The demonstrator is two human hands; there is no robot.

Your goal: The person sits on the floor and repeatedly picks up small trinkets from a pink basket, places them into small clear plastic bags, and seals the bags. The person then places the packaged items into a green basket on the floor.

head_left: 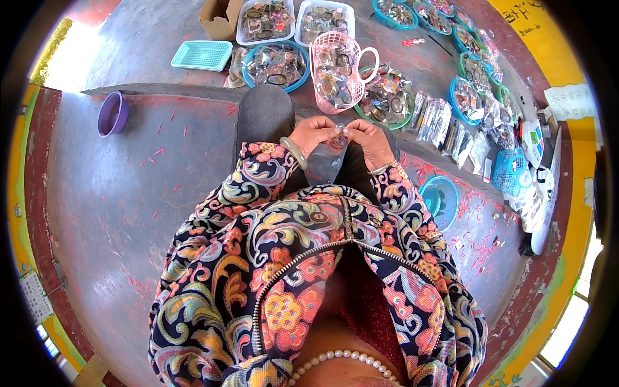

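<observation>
Over my lap, my left hand (311,135) and my right hand (372,144) meet with thumbs and fingertips pinched together. Between them hangs a small clear plastic bag (327,166), gripped at its top edge by both. Something small and brownish shows inside the bag, too small to name. Just beyond my fingers stands a pink plastic basket (314,72) with a handle, filled with bagged small items. Right of it, a green basin (410,115) holds more clear packets with dark loops.
Left of the pink basket are a blue basin (245,72), two white trays, a turquoise tray (201,55) and a cardboard box (219,19). A purple basin (114,115) stands far left. Another turquoise basin (440,201) sits by my right arm. Packets and several filled basins line the right.
</observation>
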